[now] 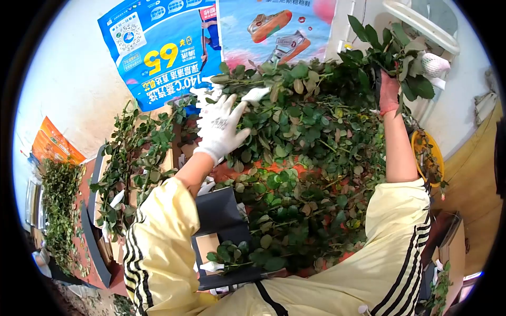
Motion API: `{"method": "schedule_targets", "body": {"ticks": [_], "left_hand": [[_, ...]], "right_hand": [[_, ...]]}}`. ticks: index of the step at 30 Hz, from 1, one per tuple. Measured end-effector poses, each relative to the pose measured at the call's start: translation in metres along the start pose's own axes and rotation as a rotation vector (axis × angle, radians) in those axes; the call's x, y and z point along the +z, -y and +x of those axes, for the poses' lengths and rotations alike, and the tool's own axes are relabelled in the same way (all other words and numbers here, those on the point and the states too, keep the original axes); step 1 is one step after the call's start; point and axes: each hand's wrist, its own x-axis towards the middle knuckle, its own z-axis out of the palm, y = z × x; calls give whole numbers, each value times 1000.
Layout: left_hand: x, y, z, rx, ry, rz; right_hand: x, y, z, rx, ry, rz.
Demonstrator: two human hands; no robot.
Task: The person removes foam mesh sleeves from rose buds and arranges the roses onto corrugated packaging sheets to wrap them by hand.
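My left hand [219,127], in a white glove, is spread over the left part of the leafy pile, next to several white-wrapped flower heads [256,95]. Its fingers are apart and nothing shows in its grip. Stretched out to the far right, my right hand [389,94] wears a reddish glove and is closed around a leafy rose stem [420,86]. A white foam net [435,65] covers the bloom of that stem. Below both hands lies a thick heap of cut rose stems [316,137] on a red surface; leaves hide most of the stems.
A dark open box [219,213] stands in front of me. Left of it are more leafy stems [138,152] and cardboard. A yellow basket [438,158] sits at the right. Blue printed posters [158,31] cover the back wall beside a white rail [421,26].
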Motion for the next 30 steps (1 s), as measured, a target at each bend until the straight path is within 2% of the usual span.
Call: {"method": "schedule_targets", "body": {"ticks": [2, 4, 6, 8, 10, 11, 13, 15, 17, 18, 20, 21, 22, 23, 24, 25, 26, 27, 28, 29, 30], "left_hand": [[18, -8, 29, -36, -9, -75], [50, -13, 55, -215, -62, -236], [67, -14, 72, -158, -2, -532], [61, -25, 78, -83, 221, -828], [46, -31, 70, -45, 358, -1404], [34, -32, 63, -45, 375, -1395], [-2, -34, 51, -189, 572, -1723], [-22, -39, 46, -231, 550, -1717], [-42, -41, 46, -253, 495, -1657], [-54, -45, 46, -242, 421, -1547], [-71, -40, 49, -164, 398, -1235], [-79, -41, 49, -82, 400, -1215], [-83, -38, 51, -13, 388, -1115], [-88, -37, 52, -78, 481, -1133], [-94, -39, 52, -147, 574, -1147], [-95, -47, 55, -216, 645, -1466], [-91, -38, 46, -153, 657, -1880], [-69, -26, 55, -192, 547, -1675], [-38, -11, 62, -228, 439, -1471], [-13, 9, 53, -74, 294, -894], [0, 20, 43, 18, 195, -240]], "right_hand": [[-12, 12, -6, 19, -32, 29], [-22, 19, -19, 44, -57, 83], [-34, 22, -43, 77, -90, 165], [-42, 18, -65, 115, -123, 274], [-47, 0, -83, 198, -138, 446], [-47, -15, -88, 261, -131, 564], [-30, -56, -88, 454, -45, 867], [3, -58, -97, 397, 220, 394], [51, -62, -100, 46, 421, -362], [65, -70, -101, -50, 507, -560], [84, -102, -102, 110, 680, -481], [91, -105, -103, 202, 711, -385], [98, -94, -101, 177, 730, -373], [105, -83, -99, 152, 748, -361], [105, -81, -96, -110, 798, -757], [105, -78, -94, -382, 823, -1151], [101, -72, -93, -314, 777, -1014], [82, -91, -92, 88, 535, -502], [63, -79, -89, 307, 367, -173], [45, -67, -86, 462, 140, 175], [18, -40, -76, 137, 119, -165]]}}
